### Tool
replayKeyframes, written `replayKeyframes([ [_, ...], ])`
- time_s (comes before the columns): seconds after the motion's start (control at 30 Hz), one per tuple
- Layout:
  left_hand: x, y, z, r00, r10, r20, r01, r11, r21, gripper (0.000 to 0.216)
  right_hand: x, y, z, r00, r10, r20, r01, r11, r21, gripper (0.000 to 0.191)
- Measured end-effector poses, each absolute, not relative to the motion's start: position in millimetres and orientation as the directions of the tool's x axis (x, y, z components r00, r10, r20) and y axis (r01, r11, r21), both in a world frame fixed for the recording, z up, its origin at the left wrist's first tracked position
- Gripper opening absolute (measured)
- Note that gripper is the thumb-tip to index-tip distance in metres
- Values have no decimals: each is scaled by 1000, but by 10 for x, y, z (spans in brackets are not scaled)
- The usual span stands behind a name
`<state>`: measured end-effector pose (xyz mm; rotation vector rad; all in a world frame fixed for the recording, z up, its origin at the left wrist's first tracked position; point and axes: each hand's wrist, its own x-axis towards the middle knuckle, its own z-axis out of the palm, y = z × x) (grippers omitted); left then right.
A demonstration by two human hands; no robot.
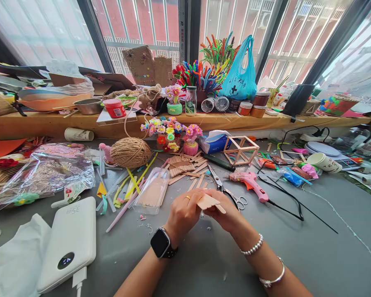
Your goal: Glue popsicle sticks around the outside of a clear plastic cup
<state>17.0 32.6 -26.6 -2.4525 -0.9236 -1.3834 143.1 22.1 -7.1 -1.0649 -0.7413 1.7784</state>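
Wooden craft sticks (209, 201) sit pinched between two hands, with the fingers of the left hand (183, 215) and right hand (226, 218) closed around them, just above the grey desk (297, 255).

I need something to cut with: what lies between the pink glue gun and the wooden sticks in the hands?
In the head view, silver metal scissors lie between the pink plastic glue gun and the flat wooden craft sticks.

The flat wooden craft sticks (210, 202) sit between the left hand (184, 214) and the right hand (227, 215). The metal scissors (227, 193) lie just behind, with the pink plastic glue gun (250, 181) to their right. The clear plastic box (152, 190) lies left, the round twine ball (130, 152) behind it, the white rectangular power bank (68, 243) front-left.
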Motion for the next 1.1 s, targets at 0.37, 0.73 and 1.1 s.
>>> replayKeyframes([
  [0.37, 159, 340, -246, 193, 583, 789, 631, -689, 355, 16, 1412, 213, -90, -286, 920, -269, -317, -356, -879, 28],
  [0.73, 159, 354, -189, -36, 834, 551, 494, -464, 735, 27, 1496, 239, -72, -310, 923, -227, -180, -291, -940, 33],
  [1.1, 198, 418, -150, -86, 995, -39, -218, 20, 976, 39, 1530, 228, -49, -302, 929, -213, 2, -222, -975, 33],
])
